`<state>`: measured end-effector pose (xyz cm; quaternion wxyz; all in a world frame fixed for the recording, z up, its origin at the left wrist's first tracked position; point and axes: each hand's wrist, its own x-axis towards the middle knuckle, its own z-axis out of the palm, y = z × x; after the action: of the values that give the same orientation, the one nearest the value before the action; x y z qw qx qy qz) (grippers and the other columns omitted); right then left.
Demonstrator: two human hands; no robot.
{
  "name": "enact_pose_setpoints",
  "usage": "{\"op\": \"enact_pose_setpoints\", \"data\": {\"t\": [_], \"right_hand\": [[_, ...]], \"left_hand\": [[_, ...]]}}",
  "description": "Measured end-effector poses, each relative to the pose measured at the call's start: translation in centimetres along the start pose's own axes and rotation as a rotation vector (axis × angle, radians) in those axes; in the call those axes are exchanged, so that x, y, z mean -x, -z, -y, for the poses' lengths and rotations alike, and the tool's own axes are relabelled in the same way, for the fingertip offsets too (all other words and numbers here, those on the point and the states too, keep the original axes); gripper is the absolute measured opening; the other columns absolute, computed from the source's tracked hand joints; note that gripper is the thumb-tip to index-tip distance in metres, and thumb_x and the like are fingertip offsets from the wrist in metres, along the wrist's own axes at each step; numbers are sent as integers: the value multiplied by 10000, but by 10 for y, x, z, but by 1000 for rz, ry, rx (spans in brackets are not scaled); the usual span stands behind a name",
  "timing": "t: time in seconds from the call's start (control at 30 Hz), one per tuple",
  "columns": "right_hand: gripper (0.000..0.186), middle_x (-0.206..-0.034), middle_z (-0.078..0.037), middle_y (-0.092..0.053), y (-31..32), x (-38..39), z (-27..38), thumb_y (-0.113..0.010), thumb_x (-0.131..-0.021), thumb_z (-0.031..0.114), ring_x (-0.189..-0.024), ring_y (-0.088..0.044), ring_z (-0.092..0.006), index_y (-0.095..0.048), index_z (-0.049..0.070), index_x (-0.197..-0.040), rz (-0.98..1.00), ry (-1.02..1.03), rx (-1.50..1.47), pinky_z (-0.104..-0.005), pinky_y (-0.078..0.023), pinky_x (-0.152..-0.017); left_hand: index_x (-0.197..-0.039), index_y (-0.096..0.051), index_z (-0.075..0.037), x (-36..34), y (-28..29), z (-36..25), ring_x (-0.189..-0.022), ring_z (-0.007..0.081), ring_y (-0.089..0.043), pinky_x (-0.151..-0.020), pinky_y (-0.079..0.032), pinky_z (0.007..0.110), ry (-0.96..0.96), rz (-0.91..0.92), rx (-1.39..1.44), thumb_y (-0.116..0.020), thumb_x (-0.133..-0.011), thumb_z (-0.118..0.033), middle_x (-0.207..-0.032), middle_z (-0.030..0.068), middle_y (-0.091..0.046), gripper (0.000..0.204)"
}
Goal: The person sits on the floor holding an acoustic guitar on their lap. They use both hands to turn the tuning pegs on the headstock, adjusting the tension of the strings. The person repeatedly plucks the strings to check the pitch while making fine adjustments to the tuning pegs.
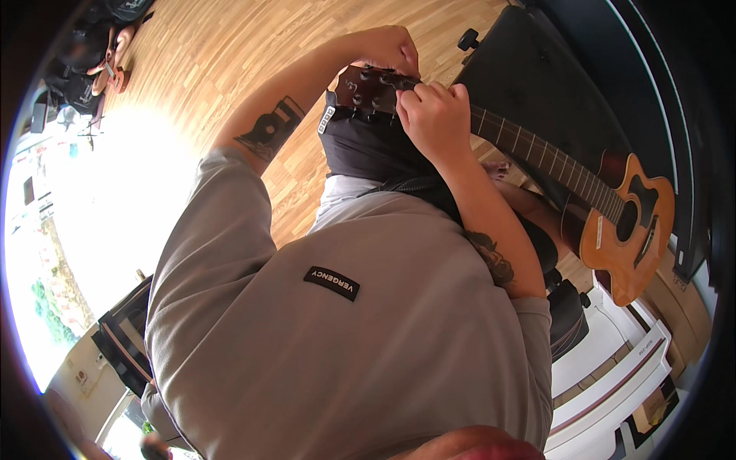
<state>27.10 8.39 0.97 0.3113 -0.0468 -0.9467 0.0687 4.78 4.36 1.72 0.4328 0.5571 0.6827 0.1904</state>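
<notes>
An acoustic guitar lies across my lap, its pale wooden body off to the right and its dark headstock in front of me. My left hand is curled closed at the headstock's far edge, beside the tuning pegs; whatever is in its fingers is hidden. Bent fingers of my right hand are closed over the place where neck meets headstock, and what they pinch is too small to make out. The fretted neck runs from there down to the sound hole.
A black padded bench or case stands behind the neck. At right is a white keyboard-like piece of furniture. More instruments stand at far left near a bright window. Wooden floor stretches ahead.
</notes>
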Motion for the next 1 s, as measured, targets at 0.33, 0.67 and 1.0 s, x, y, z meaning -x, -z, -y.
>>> {"op": "enact_pose_setpoints", "data": {"t": [0.33,0.67,1.0], "right_hand": [[197,-682,40,-580,-1,1,0,-790,-846,204,-730,-647,-162,-653,186,-705,13,0,17,-426,-394,-765],[214,-672,38,-584,-3,2,-1,-780,-867,206,-732,-647,-159,-656,182,-693,20,-4,16,-435,-393,-802],[261,-666,30,-582,-1,1,-1,-758,-919,204,-721,-643,-163,-651,172,-684,2,1,11,-449,-392,-838]], "left_hand": [[-737,-778,-15,-14,-4,-10,-662,170,-635,-630,-494,349,197,-2,-128,-836,-820,-323,-672,66,-691,324],[-1133,-829,-74,15,23,12,-948,192,-743,-881,-584,352,147,51,38,-754,-953,-322,-1076,76,-812,315],[-1161,-821,-95,34,24,17,-972,170,-733,-912,-585,343,-87,49,13,-716,-907,-128,-1075,55,-807,277]]}}
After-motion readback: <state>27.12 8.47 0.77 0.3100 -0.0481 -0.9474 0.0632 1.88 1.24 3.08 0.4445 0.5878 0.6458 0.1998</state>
